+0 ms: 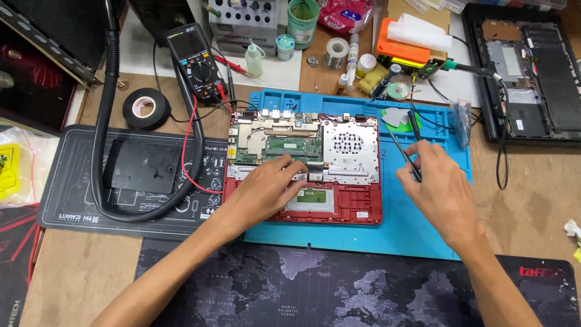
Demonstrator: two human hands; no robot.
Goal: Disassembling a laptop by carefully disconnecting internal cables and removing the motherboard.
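An opened red laptop base lies on a blue work mat, its green circuit board and silver metal plate exposed. My left hand rests on the laptop's middle, fingertips pressing near a black connector by the trackpad. My right hand hovers over the blue mat to the right of the laptop and pinches thin black tweezers that point up and left. A dark screwdriver lies just above that hand.
A multimeter with red and black leads stands at the back left beside a roll of black tape. Bottles, solder and tools crowd the back. A second opened laptop sits at the far right. A black hose loops over a dark mat.
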